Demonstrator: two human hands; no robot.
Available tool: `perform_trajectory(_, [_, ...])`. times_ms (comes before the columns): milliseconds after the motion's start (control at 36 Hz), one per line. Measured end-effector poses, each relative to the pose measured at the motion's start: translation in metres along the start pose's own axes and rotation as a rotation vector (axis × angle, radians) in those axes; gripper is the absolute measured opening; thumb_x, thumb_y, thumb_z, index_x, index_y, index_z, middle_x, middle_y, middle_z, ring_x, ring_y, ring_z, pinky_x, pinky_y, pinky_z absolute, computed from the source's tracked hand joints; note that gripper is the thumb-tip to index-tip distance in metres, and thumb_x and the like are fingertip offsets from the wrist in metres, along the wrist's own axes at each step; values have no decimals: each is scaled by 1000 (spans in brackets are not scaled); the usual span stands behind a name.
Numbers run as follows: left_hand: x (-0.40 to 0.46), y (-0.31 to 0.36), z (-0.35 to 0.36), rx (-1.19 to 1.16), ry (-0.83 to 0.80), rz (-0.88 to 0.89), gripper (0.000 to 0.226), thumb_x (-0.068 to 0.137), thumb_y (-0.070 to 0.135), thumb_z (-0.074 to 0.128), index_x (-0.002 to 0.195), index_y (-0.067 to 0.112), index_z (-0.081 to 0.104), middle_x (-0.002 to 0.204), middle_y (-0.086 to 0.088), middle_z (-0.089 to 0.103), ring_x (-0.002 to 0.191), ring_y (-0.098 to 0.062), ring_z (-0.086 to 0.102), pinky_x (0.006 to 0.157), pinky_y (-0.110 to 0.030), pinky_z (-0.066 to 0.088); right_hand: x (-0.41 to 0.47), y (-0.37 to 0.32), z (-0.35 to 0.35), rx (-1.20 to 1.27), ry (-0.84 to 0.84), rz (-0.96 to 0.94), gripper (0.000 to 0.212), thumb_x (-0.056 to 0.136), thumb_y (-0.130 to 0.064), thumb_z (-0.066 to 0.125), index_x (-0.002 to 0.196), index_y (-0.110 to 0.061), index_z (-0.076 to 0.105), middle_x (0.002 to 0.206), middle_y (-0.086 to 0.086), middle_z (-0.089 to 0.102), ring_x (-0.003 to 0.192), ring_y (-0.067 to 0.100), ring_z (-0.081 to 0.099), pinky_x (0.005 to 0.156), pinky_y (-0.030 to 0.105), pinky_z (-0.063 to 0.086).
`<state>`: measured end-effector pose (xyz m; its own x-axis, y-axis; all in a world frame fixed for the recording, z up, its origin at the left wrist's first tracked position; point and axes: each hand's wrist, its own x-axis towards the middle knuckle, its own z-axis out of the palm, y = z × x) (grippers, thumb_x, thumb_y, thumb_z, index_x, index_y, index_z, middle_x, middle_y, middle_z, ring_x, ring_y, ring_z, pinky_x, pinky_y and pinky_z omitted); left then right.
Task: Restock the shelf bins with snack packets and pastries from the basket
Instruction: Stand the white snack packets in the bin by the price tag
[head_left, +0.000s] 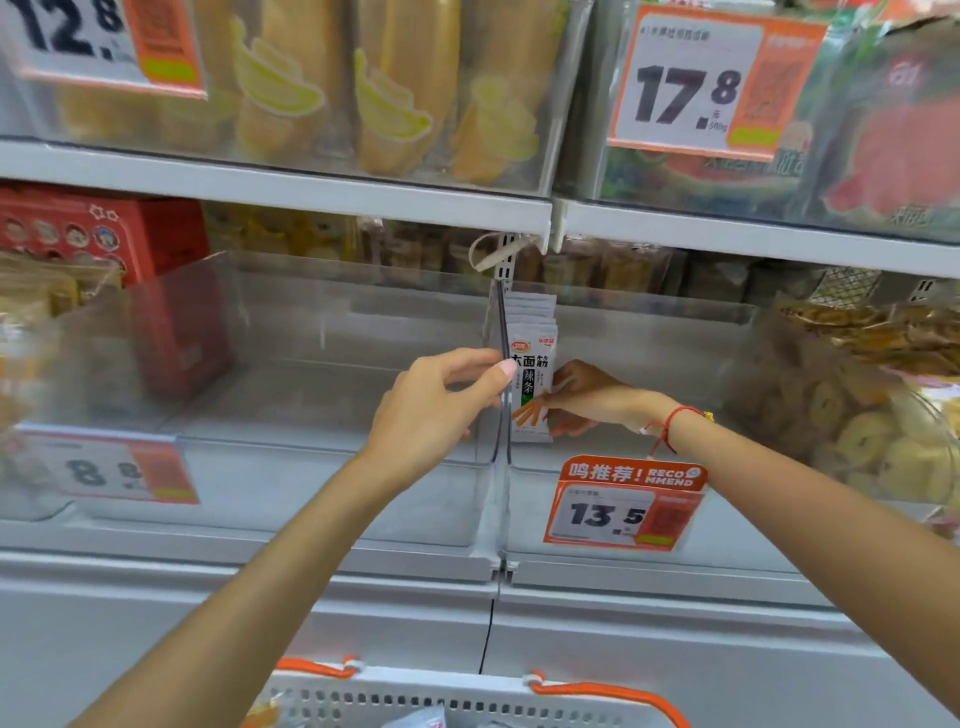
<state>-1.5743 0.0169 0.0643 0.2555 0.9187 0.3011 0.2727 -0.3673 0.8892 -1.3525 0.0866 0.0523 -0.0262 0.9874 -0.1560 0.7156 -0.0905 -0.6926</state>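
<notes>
Shelf bins (332, 467) hold upright white snack packets (532, 384), long axis vertical, pinched by both hands.

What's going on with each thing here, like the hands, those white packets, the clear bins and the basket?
Left hand: fingers curled at the divider between the bins.
Right hand: holding the white snack packets.
White snack packets: upright, stacked against the right bin's left wall.
Left clear bin: looks empty.
Right clear bin: nearly empty.
Basket: below, partly visible.

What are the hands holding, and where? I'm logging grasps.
Both hands hold the white snack packets: left hand pinching the left edge, right hand gripping the lower right side.
</notes>
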Motion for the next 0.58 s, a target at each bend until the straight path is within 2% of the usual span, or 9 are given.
perform_trajectory(83, [0, 1, 0, 16, 5, 0, 24, 86, 57, 59, 107, 45, 61, 92, 32, 64, 87, 7, 66, 82, -40, 58, -14, -4, -8, -10, -8, 22, 10, 92, -29, 62, 97, -22, 55, 102, 3, 67, 75, 13, 68, 66, 23, 58])
perform_trajectory(167, [-1, 4, -1, 5, 0, -2, 32, 86, 54, 59, 113, 37, 64, 96, 28, 65, 87, 6, 67, 82, -39, 58, -30, -5, -20, -58, 85, 12, 29, 92, -25, 62, 116, -14, 51, 105, 5, 62, 76, 15, 65, 67, 26, 56])
perform_trajectory(222, [-3, 6, -1, 17, 1, 3, 32, 87, 52, 59, 112, 33, 66, 96, 26, 65, 87, 4, 67, 81, -39, 59, -45, -7, -29, -57, 145, -37, 30, 92, -22, 62, 119, -12, 52, 110, 7, 62, 81, 17, 64, 69, 26, 55])
perform_trajectory(333, [-5, 5, 1, 114, 77, 24, 20, 84, 62, 58, 95, 46, 63, 92, 29, 65, 87, 0, 67, 81, -42, 57, -83, -18, -42, -100, 259, -173, 22, 94, -23, 60, 113, -13, 60, 107, 4, 63, 77, 16, 65, 60, 19, 52])
perform_trajectory(389, [-9, 6, 4, 225, 153, 44, 26, 84, 66, 54, 94, 44, 64, 90, 25, 66, 86, -2, 65, 81, -38, 55, -103, -29, -42, -122, 310, -264, 19, 93, -25, 61, 107, -14, 65, 100, 2, 66, 69, 8, 63, 54, 15, 48])
perform_trajectory(444, [-14, 10, 6, 359, 235, 79, 31, 87, 64, 52, 93, 37, 65, 87, 20, 65, 83, -6, 63, 74, -30, 51, -123, -39, -38, -85, 332, -370, 7, 91, -23, 64, 94, -19, 68, 88, -2, 66, 62, 1, 59, 52, 14, 47])
perform_trajectory(500, [-20, 15, 7, 456, 307, 109, 32, 88, 63, 52, 93, 34, 66, 85, 16, 64, 79, -9, 61, 66, -26, 45, -143, -48, -32, -57, 329, -449, 4, 90, -23, 65, 87, -22, 69, 77, -7, 65, 62, 4, 58, 55, 16, 48])
perform_trajectory(583, [-29, 22, 5, 502, 338, 140, 26, 89, 58, 55, 96, 35, 64, 83, 15, 61, 76, -9, 59, 63, -25, 41, -168, -54, -17, -27, 231, -491, 4, 89, -22, 67, 87, -19, 69, 68, -6, 64, 59, 5, 57, 57, 20, 49])
